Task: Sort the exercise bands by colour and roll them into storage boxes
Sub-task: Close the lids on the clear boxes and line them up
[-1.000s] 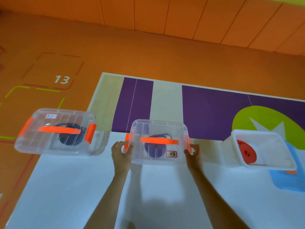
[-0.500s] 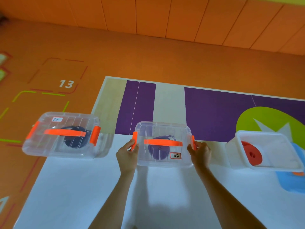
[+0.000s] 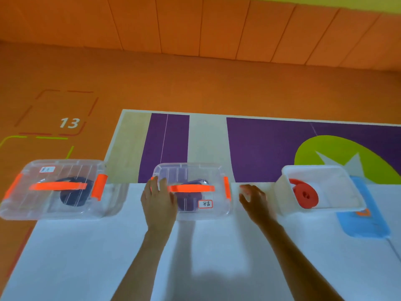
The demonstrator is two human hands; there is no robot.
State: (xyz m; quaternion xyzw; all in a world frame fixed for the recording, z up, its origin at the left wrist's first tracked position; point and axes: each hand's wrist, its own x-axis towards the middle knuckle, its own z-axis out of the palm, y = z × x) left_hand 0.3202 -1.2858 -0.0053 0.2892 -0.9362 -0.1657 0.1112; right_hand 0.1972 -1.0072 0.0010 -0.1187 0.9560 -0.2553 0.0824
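Three clear storage boxes stand in a row on the white mat. The left box (image 3: 54, 190) is lidded, with orange latches, and holds a rolled dark blue band (image 3: 73, 193). The middle box (image 3: 195, 192), also lidded, holds a rolled purple band (image 3: 191, 203). My left hand (image 3: 158, 200) rests flat on the left part of its lid, fingers straight. My right hand (image 3: 253, 198) hovers just right of that box, fingers loosely bent, holding nothing. The right box (image 3: 321, 187) has no lid and holds a rolled red band (image 3: 306, 195).
A light blue lid (image 3: 364, 222) lies under and right of the lidless box. The white mat (image 3: 206, 257) lies on an orange floor with a purple, beige and green floor graphic (image 3: 260, 148) behind the boxes. An orange wall stands beyond.
Both hands have let go of the middle box's side latches. My left hand moved onto its lid, and my right hand drew away to the right.
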